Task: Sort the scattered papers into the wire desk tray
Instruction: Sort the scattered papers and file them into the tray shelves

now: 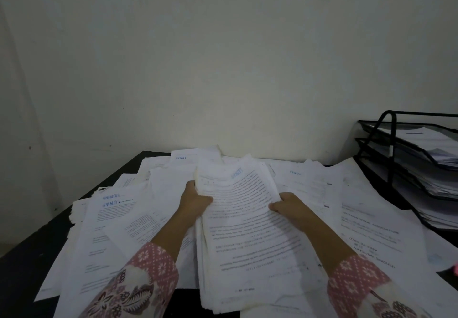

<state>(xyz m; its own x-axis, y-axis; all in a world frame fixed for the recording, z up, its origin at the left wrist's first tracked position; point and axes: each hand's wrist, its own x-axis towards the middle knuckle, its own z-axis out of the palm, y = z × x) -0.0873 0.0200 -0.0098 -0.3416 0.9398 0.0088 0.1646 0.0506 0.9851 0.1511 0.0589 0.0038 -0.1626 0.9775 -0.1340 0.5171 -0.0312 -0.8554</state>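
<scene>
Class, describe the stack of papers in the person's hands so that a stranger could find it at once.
Start at the dark desk, strewn with loose sheets. At its middle, the left hand and right hand grip a thick stack by its sides. Unlike the flat single sheets around it, it is a thick bundle, bowed between the hands.

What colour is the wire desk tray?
Black, seen in the head view: the wire desk tray stands at the right, papers in its tiers.

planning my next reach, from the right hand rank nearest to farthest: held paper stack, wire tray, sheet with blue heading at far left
1. Held paper stack: gripped by the right hand, centre.
2. Wire tray: off to the right by the wall.
3. Sheet with blue heading: far left, beyond the left hand.
</scene>
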